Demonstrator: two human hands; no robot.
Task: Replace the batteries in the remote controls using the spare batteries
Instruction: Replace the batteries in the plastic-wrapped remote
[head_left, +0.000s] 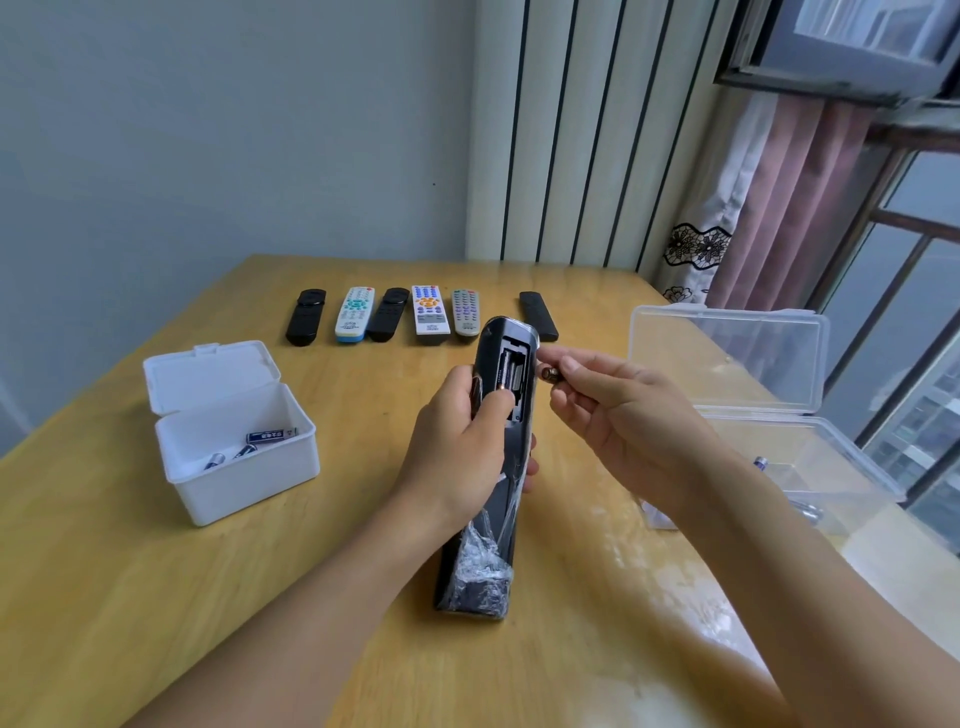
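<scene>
A: While L hand (457, 441) grips 1 black remote (501, 415), back up, compartment open, R hand (623, 410) pinches 1 battery (550, 374) just beside it.
B: Boxes?
A: 2, white box (234, 467) left w/ 3 batteries, clear box (810, 447) near right table (156, 597) edge.
B: Far?
A: 6 remotes (428, 314) in row.

We see six remotes (422, 314) in row at far side of tabletop (156, 597). Lidded box (236, 467) at left, batteries (271, 435) inside. Open case (810, 467) at right, battery (760, 462) inside. Between them, nearer us, held remote (493, 519); left hand (457, 447) on it, right hand (628, 415) just beside with loose battery (550, 374).
</scene>
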